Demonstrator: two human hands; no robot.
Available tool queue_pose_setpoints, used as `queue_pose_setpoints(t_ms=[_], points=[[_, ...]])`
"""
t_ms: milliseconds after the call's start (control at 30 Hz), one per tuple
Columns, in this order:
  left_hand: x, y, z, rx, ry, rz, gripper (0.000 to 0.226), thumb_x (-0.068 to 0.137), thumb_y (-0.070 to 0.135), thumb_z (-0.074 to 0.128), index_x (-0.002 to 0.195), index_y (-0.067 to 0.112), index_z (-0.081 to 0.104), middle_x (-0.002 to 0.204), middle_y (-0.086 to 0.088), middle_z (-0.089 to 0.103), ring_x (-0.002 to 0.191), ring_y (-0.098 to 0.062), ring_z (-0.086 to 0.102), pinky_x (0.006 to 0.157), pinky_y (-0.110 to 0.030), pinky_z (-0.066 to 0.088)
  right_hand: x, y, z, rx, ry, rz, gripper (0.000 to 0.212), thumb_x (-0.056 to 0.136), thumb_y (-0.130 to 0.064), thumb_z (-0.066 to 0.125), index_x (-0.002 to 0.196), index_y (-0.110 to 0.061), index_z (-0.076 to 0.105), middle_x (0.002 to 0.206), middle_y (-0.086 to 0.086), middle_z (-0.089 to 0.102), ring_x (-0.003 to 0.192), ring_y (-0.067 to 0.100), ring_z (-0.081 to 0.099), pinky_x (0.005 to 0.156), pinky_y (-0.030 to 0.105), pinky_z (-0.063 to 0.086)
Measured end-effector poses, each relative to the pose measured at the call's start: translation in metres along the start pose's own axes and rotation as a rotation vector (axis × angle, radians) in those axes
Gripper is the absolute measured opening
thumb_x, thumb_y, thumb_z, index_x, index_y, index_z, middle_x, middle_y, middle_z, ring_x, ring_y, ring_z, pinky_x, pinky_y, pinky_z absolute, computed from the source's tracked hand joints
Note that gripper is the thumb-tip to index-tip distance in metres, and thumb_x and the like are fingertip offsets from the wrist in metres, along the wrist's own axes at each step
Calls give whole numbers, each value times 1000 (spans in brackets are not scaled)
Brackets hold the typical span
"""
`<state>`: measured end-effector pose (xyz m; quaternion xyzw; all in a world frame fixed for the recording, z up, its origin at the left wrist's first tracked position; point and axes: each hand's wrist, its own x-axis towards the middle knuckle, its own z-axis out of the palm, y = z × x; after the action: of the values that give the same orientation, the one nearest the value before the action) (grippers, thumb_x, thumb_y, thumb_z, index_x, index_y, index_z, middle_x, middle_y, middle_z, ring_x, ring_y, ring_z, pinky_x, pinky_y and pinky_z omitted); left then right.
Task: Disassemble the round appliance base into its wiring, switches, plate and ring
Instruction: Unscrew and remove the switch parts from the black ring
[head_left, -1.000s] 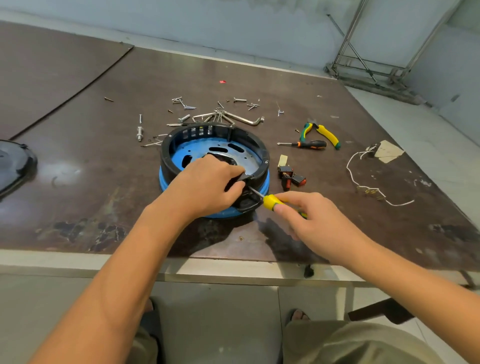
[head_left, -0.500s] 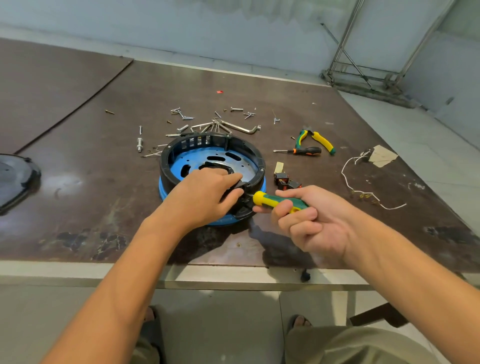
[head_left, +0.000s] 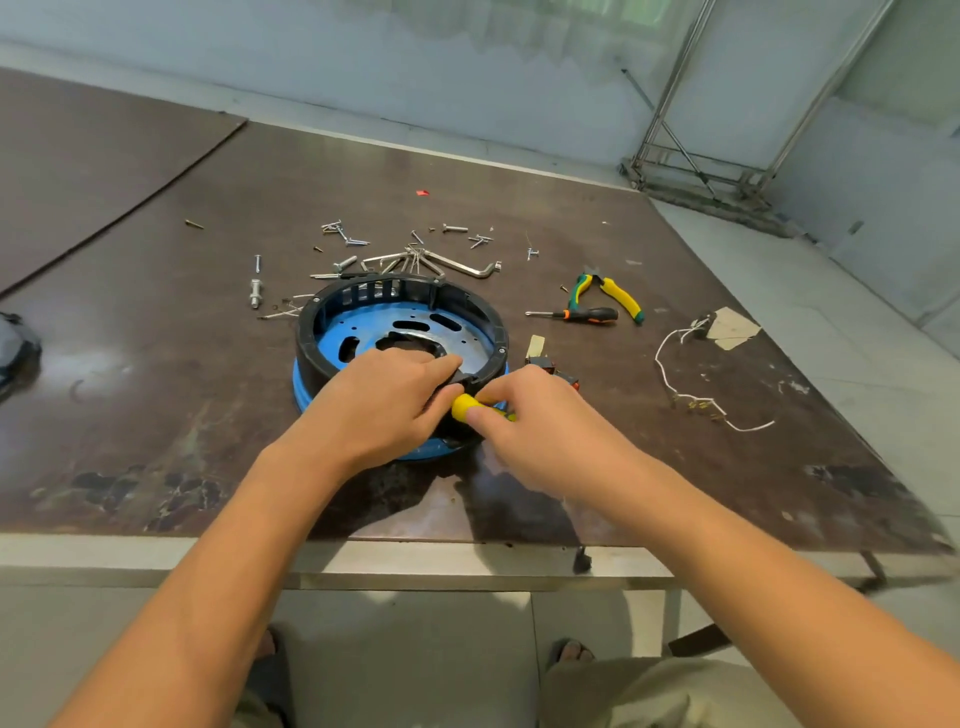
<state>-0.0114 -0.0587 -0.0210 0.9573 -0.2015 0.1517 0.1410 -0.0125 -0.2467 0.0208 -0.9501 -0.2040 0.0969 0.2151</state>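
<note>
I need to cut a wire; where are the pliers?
Head view: the pliers lie right of the round base, just behind the small black screwdriver.

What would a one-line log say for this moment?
left hand holds round black-and-blue plastic appliance base | right hand grips yellow-handled screwdriver at near rim

- base (head_left: 302, 391): round, blue lower rim; I see it lying flat, open side up.
- ring (head_left: 311, 332): black, slotted wall at the back, seated on the base. My left hand (head_left: 379, 410) grips its near rim, and my right hand (head_left: 545, 441) holds a screwdriver (head_left: 465, 406) against it.
- plate (head_left: 363, 325): blue, holed and slotted, flat inside the ring.
- switches (head_left: 545, 359): small, black and red, just right of the base, partly hidden.
- wire (head_left: 662, 371): white, loose, well to the right.
</note>
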Motion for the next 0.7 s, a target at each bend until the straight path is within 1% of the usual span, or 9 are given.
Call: queue_pose_setpoints(t_ms=[67, 133, 200, 233, 333, 433, 533, 600, 700], points=[[0, 1, 0, -23, -7, -8, 64, 98, 53, 18, 126, 14, 60, 97, -3, 69, 86, -22, 63, 78, -46, 53, 3, -1, -8, -46, -12, 5, 34, 104, -42, 55, 99, -15, 76, 66, 1, 60, 54, 12, 48, 49, 29, 36], [0, 0, -1, -40, -7, -10, 72, 95, 56, 10, 126, 14, 60, 99, -3, 70, 87, -22, 64, 79, -46, 53, 7, -4, -16, -54, -60, 36, 37, 103, -41, 56, 86, -12, 73, 60, 0, 56, 50, 12, 45, 47, 28, 34], [0, 0, 0, -13, -11, -2, 68, 96, 54, 11, 124, 14, 59, 102, -4, 70, 89, -22, 65, 80, -46, 54, 12, -9, -25, -42, -134, 72, 43, 104, -39, 56, 71, -13, 65, 55, 0, 57, 43, 11, 46, 45, 22, 37], [1, 0, 1, -4, -10, 0, 64, 98, 52, 14, 123, 15, 59, 103, -4, 71, 91, -23, 66, 81, -46, 54, 15, -11, -28, -40, -157, 86, 44, 104, -39, 55, 69, -13, 63, 55, 1, 60, 44, 13, 49, 46, 22, 40], [2, 1, 2, -17, 9, -10, 56, 100, 50, 15, 122, 19, 56, 98, -2, 71, 86, -22, 66, 78, -47, 53, 23, -20, -36, -81, -184, 94, 38, 104, -35, 55, 75, -12, 65, 60, 5, 65, 48, 20, 55, 48, 25, 46], [4, 3, 1, -40, 24, -30, 60, 99, 52, 10, 123, 22, 56, 87, 0, 69, 77, -19, 64, 74, -46, 52, 30, -30, -40, -149, -194, 90, 29, 103, -33, 54, 85, -14, 65, 65, 5, 67, 47, 17, 58, 43, 21, 44], [4, 2, 2, -44, 16, -36, 57, 100, 51, 12, 119, 23, 57, 89, 2, 69, 79, -18, 63, 74, -45, 52, 24, -26, -35, -176, -170, 67, 31, 104, -37, 54, 92, -13, 68, 70, 4, 64, 55, 18, 58, 46, 23, 41], [3, 1, 3, -39, 20, -43, 50, 104, 47, 16, 117, 22, 58, 91, 2, 69, 81, -19, 63, 74, -45, 52, 14, -17, -26, -167, -125, 46, 35, 104, -40, 55, 92, -12, 72, 66, 2, 59, 57, 18, 54, 48, 26, 36], [2, 2, 3, -41, 15, -48, 44, 104, 45, 22, 118, 21, 57, 93, 2, 68, 82, -19, 63, 74, -46, 52, -1, -5, -13, -90, -63, 57, 34, 105, -42, 54, 104, -16, 75, 73, 4, 65, 58, 14, 51, 51, 29, 38]])
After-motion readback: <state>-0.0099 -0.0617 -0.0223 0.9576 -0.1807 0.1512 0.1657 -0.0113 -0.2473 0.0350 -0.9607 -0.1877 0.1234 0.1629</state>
